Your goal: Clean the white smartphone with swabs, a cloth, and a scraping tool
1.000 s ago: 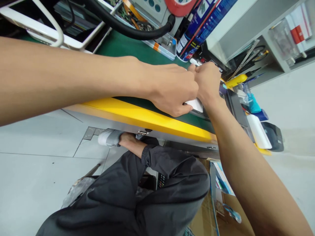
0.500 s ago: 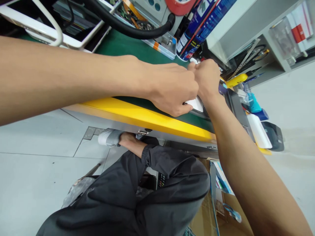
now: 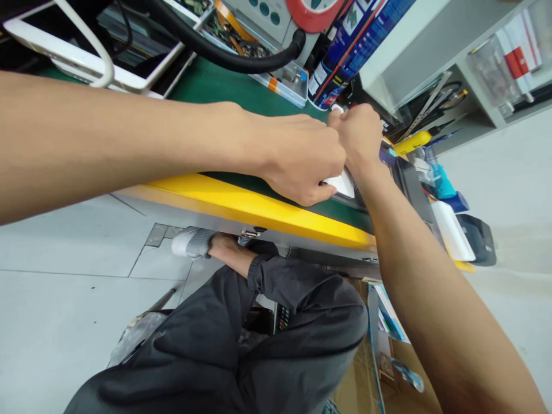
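Note:
My left hand [image 3: 304, 158] is closed on the near part of a white piece [image 3: 344, 185] that looks like paper or thin cloth. Its knuckles press up against my right hand [image 3: 360, 135]. That right hand is curled into a closed shape, and what its fingers grip is hidden. A bit of white [image 3: 337, 107] shows at its far side; I cannot tell whether it belongs to the same piece. Under the white piece lies a dark grey, fine-textured object [image 3: 359, 198], mostly covered by the hands and forearm.
The green bench top [image 3: 224, 86] ends in a yellow edge [image 3: 259, 210]. Behind the hands stand blue spray cans [image 3: 340, 52], a clear parts box [image 3: 291, 83] and a black hose [image 3: 233, 59]. Right are a yellow-handled tool [image 3: 413, 142] and grey shelves [image 3: 487, 98]. Below sits a cardboard box [image 3: 356, 379].
The view has shifted very slightly. Both hands keep the same closed pose and place at the white piece.

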Available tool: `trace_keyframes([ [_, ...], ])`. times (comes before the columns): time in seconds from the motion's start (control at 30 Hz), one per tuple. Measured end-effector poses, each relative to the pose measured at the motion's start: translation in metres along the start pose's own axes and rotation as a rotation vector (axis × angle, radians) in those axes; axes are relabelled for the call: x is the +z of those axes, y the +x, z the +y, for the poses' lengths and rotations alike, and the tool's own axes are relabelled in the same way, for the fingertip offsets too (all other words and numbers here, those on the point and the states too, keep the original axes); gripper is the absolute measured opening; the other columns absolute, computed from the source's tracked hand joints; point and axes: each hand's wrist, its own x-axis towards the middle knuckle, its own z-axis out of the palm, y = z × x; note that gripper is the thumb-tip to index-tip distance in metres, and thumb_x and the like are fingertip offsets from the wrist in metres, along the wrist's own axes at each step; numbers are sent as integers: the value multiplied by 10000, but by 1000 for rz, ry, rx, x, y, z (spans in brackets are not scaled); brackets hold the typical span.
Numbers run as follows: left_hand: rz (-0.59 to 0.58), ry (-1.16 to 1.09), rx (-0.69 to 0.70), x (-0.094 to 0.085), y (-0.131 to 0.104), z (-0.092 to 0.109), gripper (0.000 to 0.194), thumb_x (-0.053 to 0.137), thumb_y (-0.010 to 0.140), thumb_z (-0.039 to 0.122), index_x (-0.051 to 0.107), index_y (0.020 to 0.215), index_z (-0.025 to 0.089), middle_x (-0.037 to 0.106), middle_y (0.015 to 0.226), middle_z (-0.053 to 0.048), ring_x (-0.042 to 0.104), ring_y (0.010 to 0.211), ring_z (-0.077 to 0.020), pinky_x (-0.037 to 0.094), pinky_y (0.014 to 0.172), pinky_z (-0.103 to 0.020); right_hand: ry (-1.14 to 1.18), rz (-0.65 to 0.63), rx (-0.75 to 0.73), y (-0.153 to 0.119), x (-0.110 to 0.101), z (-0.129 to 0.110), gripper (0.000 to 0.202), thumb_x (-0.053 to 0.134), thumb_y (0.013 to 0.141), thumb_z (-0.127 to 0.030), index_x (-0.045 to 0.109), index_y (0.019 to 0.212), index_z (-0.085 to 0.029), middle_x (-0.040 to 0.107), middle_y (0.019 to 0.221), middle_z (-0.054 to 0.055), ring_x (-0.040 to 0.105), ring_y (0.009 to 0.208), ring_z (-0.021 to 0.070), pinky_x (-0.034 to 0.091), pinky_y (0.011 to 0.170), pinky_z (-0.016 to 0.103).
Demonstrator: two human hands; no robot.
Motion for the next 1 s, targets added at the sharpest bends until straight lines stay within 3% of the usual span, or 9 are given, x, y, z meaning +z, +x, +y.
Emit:
trace_keyframes([
  [0.5, 3, -25, 5, 2, 1, -1, 392, 404, 864, 372, 632, 622, 163, 565, 511, -88, 509, 444, -222, 148, 458, -294, -11, -56, -20, -3, -7, -1, 323, 386, 904, -341, 572, 694, -181, 648, 735, 167, 599, 857, 268, 389, 727, 358],
  [1.0, -24, -62, -10, -2, 2, 1, 386, 437, 887, 365, 699, 718, 138, 604, 557, -91, 526, 489, -212, 203, 484, -280, -17, -86, -72, -14, -15, 3, 307, 424, 913, -374, 524, 671, -214, 556, 653, 85, 589, 788, 261, 395, 686, 353],
])
